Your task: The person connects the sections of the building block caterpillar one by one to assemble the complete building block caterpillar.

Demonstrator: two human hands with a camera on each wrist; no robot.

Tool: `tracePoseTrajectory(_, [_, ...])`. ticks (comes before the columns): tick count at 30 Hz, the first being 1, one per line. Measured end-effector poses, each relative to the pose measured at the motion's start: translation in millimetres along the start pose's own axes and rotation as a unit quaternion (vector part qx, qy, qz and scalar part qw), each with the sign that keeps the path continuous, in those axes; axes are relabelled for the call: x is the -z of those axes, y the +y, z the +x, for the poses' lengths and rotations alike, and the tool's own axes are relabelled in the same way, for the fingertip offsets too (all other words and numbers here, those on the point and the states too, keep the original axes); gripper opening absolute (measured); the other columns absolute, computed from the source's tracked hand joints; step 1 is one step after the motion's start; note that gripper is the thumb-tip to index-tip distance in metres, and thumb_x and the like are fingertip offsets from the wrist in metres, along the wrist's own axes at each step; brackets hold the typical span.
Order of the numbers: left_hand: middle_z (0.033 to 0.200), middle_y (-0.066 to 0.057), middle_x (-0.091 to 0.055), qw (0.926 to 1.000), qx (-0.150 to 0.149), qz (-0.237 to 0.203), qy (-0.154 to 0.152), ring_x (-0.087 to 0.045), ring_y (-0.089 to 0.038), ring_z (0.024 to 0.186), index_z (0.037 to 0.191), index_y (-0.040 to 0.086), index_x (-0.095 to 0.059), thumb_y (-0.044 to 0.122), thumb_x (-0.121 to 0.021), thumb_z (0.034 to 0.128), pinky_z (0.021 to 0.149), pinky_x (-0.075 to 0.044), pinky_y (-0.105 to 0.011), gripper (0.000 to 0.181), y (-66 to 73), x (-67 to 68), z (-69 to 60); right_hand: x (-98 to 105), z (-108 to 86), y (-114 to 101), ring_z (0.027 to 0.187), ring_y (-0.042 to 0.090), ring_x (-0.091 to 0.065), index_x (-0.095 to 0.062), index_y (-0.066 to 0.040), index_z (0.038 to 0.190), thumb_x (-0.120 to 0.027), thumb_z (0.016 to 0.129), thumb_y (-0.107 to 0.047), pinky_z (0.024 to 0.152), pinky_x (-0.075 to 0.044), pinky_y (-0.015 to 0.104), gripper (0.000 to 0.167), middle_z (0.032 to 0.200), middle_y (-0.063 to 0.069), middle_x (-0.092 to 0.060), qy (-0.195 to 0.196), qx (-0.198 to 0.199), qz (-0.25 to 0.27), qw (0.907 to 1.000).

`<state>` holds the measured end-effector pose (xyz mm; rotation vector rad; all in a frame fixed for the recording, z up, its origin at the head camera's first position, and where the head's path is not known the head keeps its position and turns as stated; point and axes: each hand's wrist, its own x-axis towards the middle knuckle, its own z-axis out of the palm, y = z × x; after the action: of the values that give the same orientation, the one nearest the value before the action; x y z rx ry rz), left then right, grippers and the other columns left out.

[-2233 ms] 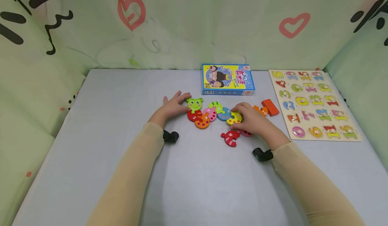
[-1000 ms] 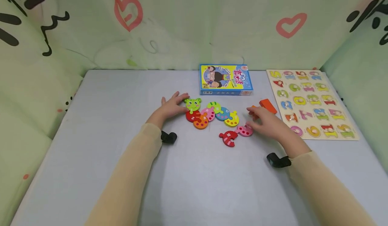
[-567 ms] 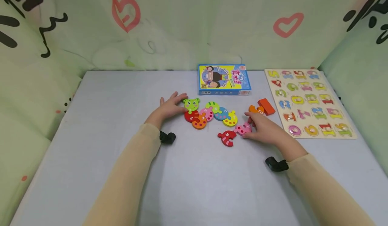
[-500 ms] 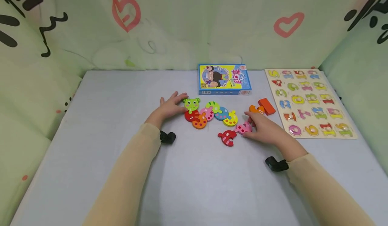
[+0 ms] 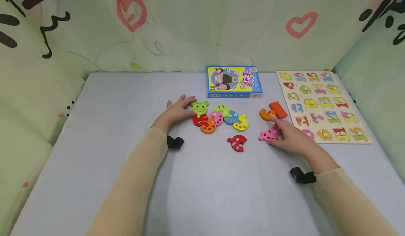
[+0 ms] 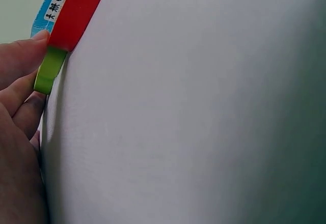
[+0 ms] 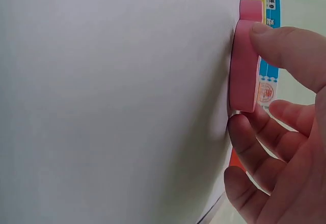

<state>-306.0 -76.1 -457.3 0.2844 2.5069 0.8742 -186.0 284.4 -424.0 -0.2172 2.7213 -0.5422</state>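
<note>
My left hand [image 5: 175, 113] holds the green frog-like head puzzle piece [image 5: 200, 108] at its left side, thumb below and fingers above. Joined to that head runs a chain of round numbered pieces: a red piece [image 5: 198, 120], an orange piece [image 5: 208, 126], a pink one, a striped green one, a blue one and a yellow piece [image 5: 241, 123] at its end. Right of the chain, my right hand [image 5: 292, 137] pinches a separate pink dotted puzzle piece [image 5: 268, 135], whose pink edge [image 7: 244, 63] shows under the thumb in the right wrist view. A red number-8 piece [image 5: 237, 142] lies loose between them.
An orange number-10 piece [image 5: 266, 114] and an orange-red block [image 5: 278, 110] lie just beyond the right hand. A blue and yellow box [image 5: 235, 82] stands at the back. A wooden number board [image 5: 319, 123] lies at the right. Fabric walls enclose the table.
My right hand left the yellow piece at the chain's end, took hold of the pink dotted piece and shifted it right, away from the red piece. The left hand stayed at the green head.
</note>
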Motion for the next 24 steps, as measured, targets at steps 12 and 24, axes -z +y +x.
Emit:
tracePoseTrajectory(12, [0.152, 0.008, -0.020, 1.0000, 0.001, 0.002, -0.002, 0.001, -0.016, 0.142, 0.139, 0.029, -0.036, 0.036, -0.058, 0.0832, 0.107, 0.018, -0.053, 0.060, -2.5, 1.1, 0.4, -7, 9.7, -46, 0.116, 0.030, -0.039, -0.036, -0.010, 0.138, -0.069, 0.077, -0.028, 0.088, -0.046, 0.049, 0.072, 0.131, 0.014, -0.046, 0.003, 0.075, -0.052, 0.9958])
tracePoseTrajectory(24, [0.151, 0.009, -0.020, 1.0000, -0.003, 0.001, -0.002, 0.001, -0.016, 0.142, 0.139, 0.029, -0.037, 0.035, -0.058, 0.0829, 0.107, 0.018, -0.053, 0.060, -2.0, 1.1, 1.7, -26, 15.1, -80, 0.114, 0.025, -0.048, -0.048, -0.020, 0.132, -0.070, 0.076, -0.033, 0.087, -0.049, 0.045, 0.061, 0.127, 0.009, -0.052, -0.045, 0.117, -0.083, 0.9887])
